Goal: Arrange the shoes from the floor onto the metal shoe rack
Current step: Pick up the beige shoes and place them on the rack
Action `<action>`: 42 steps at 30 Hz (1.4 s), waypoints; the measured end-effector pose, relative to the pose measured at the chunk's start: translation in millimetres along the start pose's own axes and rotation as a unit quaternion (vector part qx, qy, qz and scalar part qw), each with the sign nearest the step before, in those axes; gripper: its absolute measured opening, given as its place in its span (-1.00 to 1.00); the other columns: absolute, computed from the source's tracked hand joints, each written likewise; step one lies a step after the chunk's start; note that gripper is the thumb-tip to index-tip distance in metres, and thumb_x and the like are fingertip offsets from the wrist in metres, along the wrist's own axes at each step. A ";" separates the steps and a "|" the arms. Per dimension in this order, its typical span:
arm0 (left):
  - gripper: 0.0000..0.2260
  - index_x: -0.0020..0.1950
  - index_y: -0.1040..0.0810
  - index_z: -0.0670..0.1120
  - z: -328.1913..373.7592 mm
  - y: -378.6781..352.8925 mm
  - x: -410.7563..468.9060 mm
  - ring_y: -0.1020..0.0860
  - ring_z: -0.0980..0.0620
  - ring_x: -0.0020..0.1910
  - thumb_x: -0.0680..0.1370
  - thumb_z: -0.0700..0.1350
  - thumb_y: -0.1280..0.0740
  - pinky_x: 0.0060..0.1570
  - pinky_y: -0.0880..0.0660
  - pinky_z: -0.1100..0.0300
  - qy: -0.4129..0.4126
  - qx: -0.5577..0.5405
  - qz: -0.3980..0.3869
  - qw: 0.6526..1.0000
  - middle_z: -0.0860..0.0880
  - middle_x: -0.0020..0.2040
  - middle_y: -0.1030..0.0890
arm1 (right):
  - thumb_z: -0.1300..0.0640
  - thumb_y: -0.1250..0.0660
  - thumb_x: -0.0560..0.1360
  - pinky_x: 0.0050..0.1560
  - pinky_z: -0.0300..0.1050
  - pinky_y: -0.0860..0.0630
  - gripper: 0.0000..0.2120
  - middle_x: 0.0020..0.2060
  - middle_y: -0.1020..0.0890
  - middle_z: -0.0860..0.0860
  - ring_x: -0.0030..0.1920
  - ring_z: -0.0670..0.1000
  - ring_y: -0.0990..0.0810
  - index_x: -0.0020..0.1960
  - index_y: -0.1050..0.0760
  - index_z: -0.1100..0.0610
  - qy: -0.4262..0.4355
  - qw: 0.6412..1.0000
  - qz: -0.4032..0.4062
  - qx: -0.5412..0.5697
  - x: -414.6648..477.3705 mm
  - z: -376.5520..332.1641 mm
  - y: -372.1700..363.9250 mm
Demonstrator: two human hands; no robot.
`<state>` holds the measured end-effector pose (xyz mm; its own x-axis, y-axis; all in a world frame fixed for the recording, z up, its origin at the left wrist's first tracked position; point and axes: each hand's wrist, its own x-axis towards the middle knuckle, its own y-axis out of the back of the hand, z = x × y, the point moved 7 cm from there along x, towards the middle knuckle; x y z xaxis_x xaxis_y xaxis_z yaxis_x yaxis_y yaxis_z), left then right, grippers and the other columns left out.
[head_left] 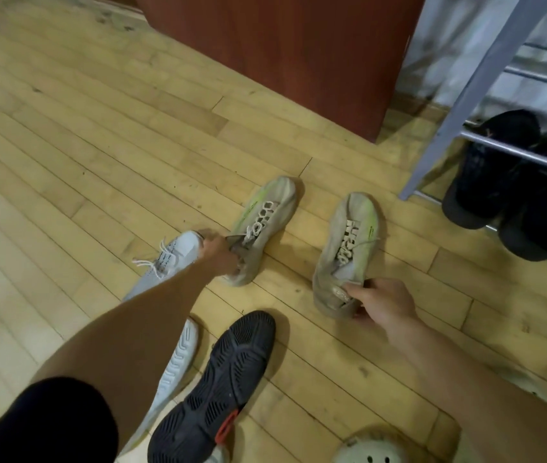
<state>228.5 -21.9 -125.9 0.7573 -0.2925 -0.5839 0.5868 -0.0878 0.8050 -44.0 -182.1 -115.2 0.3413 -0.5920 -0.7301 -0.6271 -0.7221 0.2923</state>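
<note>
My left grip (220, 259) clutches one worn beige lace-up sneaker (267, 222) by the heel, right grip (384, 304) pinches the beige mate (345, 242) likewise, both on the wooden floor (65, 162), toes pointing away, grey metal shoe rack (459, 105) ahead on my right.

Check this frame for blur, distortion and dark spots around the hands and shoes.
Head view: wide-angle bowing curves the floor planks; overall soft, the right hand on the tan shoe nearer the rack fairly clear, the left hand on the other tan shoe slightly smeared; black shoes on the rack lose detail in shade.
</note>
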 end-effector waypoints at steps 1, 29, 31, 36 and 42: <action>-0.62 0.27 -0.43 -0.28 1.4 -0.5 -0.2 -0.51 -0.17 0.09 0.53 -0.10 -0.31 0.01 -0.47 0.11 0.001 -0.013 0.000 1.000 -0.26 0.21 -0.51 | 0.10 -0.47 0.44 -0.36 -0.12 -0.65 -0.86 -0.25 -0.66 0.09 -0.25 0.07 -0.66 -0.23 -0.62 0.15 0.006 1.000 0.000 -0.015 -0.2 0.7 2.1; -0.69 0.22 -0.48 -0.22 12.9 49.6 -266.3 -0.58 -0.11 -0.03 0.49 -0.39 -0.30 -0.12 -0.56 0.06 -0.100 -0.593 -0.194 0.775 -0.19 0.07 -0.61 | 0.16 -0.50 0.42 -0.05 0.08 -0.67 -0.71 -0.05 -0.67 0.19 -0.06 0.18 -0.70 0.06 -0.59 0.31 0.131 0.983 0.073 -0.110 -239.2 -87.4 105.3; -0.73 0.16 -0.50 -0.20 24.4 65.9 -290.8 -0.59 -0.06 -0.13 0.48 -0.37 -0.34 -0.26 -0.59 0.14 -0.125 -0.562 -0.171 0.800 -0.13 -0.05 -0.63 | 0.17 -0.51 0.41 -0.13 0.04 -0.68 -0.71 -0.04 -0.67 0.21 -0.09 0.19 -0.70 0.05 -0.59 0.30 0.139 0.982 0.083 -0.096 -258.6 -86.2 125.4; -0.76 -0.01 -0.56 -0.22 69.3 87.3 -330.4 -0.63 -0.09 -0.23 0.37 -0.36 -0.48 -0.48 -0.59 0.21 -0.156 -0.534 -0.125 0.821 -0.16 -0.13 -0.65 | 0.21 -0.50 0.42 -0.36 -0.06 -0.67 -0.85 -0.16 -0.66 0.19 -0.26 0.10 -0.67 -0.14 -0.54 0.24 0.126 0.988 0.086 -0.008 -281.8 -73.6 179.1; -0.75 -0.16 -0.53 -0.19 152.6 71.4 -340.0 -0.60 -0.12 -0.25 0.31 -0.42 -0.50 -0.35 -0.59 0.09 -0.160 -0.561 -0.114 0.804 -0.17 -0.20 -0.61 | 0.25 -0.47 0.45 -0.40 -0.06 -0.65 -0.83 -0.13 -0.62 0.24 -0.28 0.13 -0.64 -0.17 -0.47 0.26 0.105 0.981 0.115 0.118 -262.8 -45.3 240.6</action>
<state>-30.8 -74.0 146.3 0.5857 -0.6372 -0.5010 0.7261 0.6871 -0.0250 -252.9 -216.5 175.0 0.2928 -0.8080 -0.5113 -0.8407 -0.4723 0.2649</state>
